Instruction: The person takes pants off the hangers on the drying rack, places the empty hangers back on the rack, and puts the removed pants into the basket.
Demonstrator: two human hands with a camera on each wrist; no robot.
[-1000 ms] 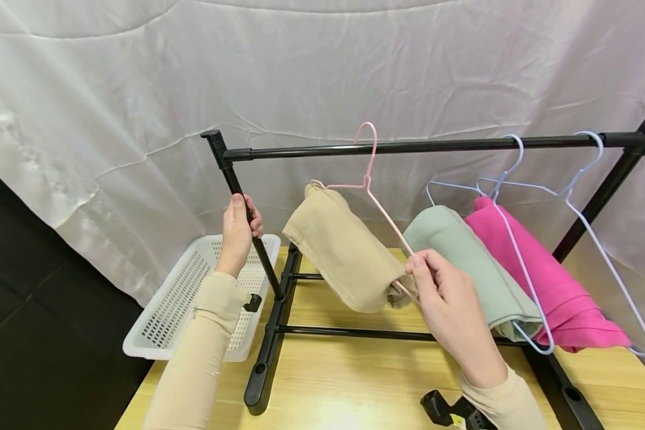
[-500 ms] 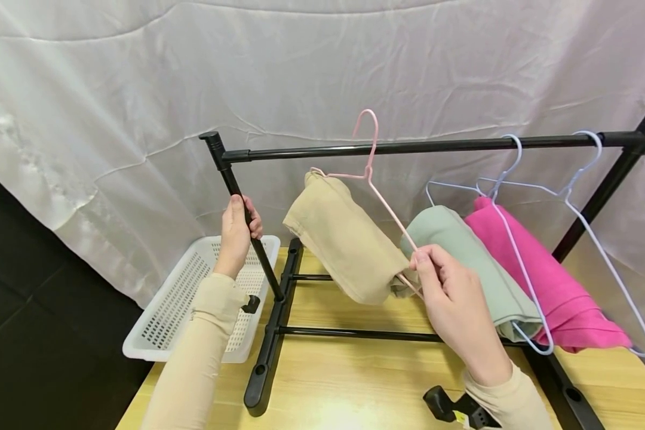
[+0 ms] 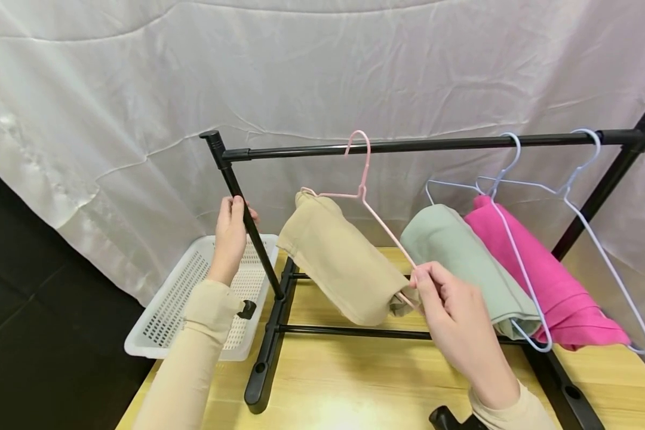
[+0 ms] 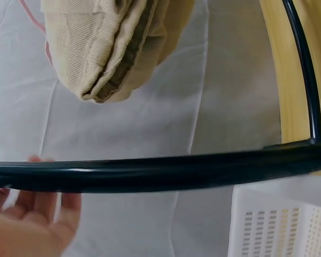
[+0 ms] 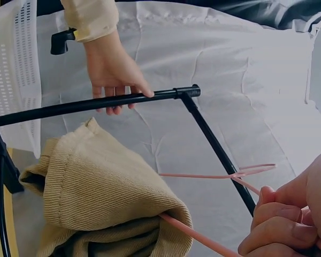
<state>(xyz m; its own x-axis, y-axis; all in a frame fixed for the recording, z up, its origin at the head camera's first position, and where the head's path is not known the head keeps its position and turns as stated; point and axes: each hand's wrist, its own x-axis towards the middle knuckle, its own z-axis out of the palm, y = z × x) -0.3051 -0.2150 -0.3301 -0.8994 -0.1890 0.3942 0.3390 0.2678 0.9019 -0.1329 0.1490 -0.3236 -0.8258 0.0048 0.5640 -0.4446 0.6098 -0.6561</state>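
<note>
My right hand (image 3: 457,322) pinches the lower right arm of a pink hanger (image 3: 378,218). Over that hanger's bottom bar lie folded beige trousers (image 3: 344,263), hanging below the rack's top rail (image 3: 301,150). The hanger's hook overlaps the rail, its tip showing in front of it in the head view. At the rack's left post (image 3: 258,251), my left hand (image 3: 230,236) has its thumb against the post and relaxed fingers passing behind it. A gap shows between palm and post in the left wrist view.
Two lilac hangers (image 3: 507,224) hang on the right of the rail, carrying a pale green garment (image 3: 451,263) and a bright pink garment (image 3: 548,280). A white perforated basket (image 3: 161,298) stands left of the rack's black foot (image 3: 266,376). A white curtain (image 3: 355,65) hangs behind.
The pink hanger rises a little, then comes down and left, its hook tip now in front of the rail instead of behind. My left hand has loosened on the post and shifted slightly left.
</note>
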